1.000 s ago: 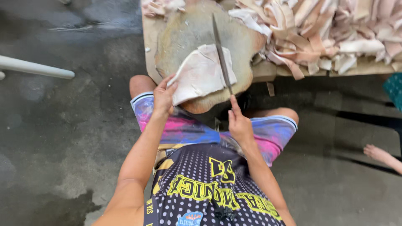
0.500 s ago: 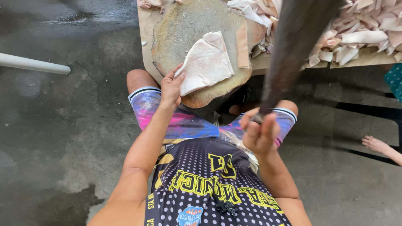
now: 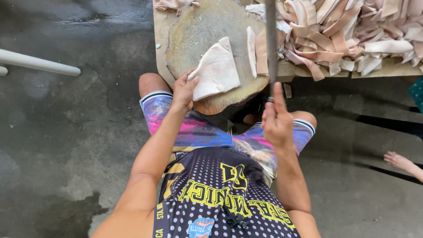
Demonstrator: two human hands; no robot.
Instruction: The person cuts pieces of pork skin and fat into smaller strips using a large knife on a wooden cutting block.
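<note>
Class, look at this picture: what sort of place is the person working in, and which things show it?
Probably an informal meat-cutting spot: a round wooden chopping block, a heap of pale pinkish skin strips on a low wooden table, and a wet grey concrete floor.

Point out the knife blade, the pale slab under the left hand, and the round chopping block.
knife blade (image 3: 271, 39), head view, mid-length of the blade.
pale slab (image 3: 218, 72), head view, centre of its top face.
round chopping block (image 3: 194, 35), head view, bare wood of its top.
</note>
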